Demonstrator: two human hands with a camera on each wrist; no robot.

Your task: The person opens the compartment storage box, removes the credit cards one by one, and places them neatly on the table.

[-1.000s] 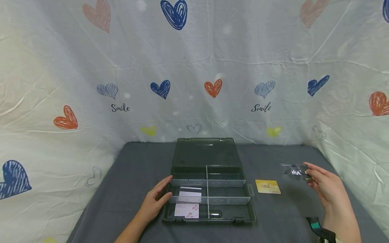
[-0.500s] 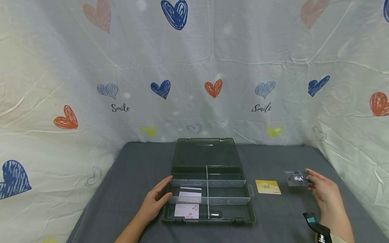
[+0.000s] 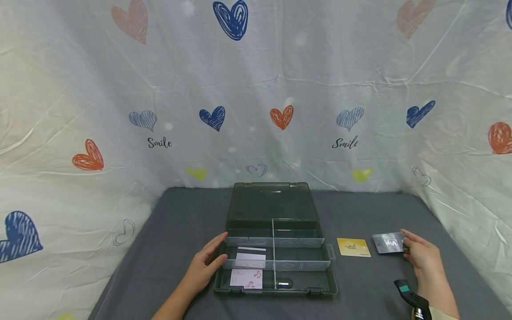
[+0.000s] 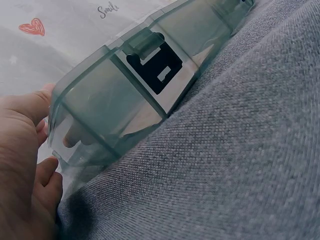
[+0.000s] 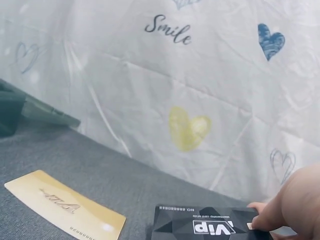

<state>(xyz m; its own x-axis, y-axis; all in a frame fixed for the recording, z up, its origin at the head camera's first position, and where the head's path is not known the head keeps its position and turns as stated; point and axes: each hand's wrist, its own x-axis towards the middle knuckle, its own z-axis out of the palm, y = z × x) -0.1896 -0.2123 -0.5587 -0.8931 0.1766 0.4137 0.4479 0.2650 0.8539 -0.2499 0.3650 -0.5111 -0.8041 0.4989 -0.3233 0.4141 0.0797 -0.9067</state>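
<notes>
In the head view, my right hand (image 3: 425,257) pinches the right end of a dark VIP card (image 3: 387,243) between thumb and fingers. The right wrist view shows the card's black face (image 5: 195,223) with its lettering upside down. A yellow card (image 3: 354,247) lies on the cloth just left of it. My left hand (image 3: 203,263) rests with relaxed fingers against the left wall of a green see-through divided box (image 3: 276,291), whose lid (image 3: 272,202) is open. In the box's left compartments sit a white card with a dark stripe (image 3: 250,256) and a pink-white card (image 3: 246,278).
A small dark object (image 3: 285,283) lies in the box's front right compartment. Clear dividers (image 3: 300,265) split the box into several sections. Dark grey cloth (image 3: 180,222) covers the table. Behind hangs a white curtain (image 3: 248,66) printed with hearts.
My right hand has moved slightly left and toward me with the VIP card, lowering it beside the yellow card. The card has tilted and now catches the light. The left hand stays put.
</notes>
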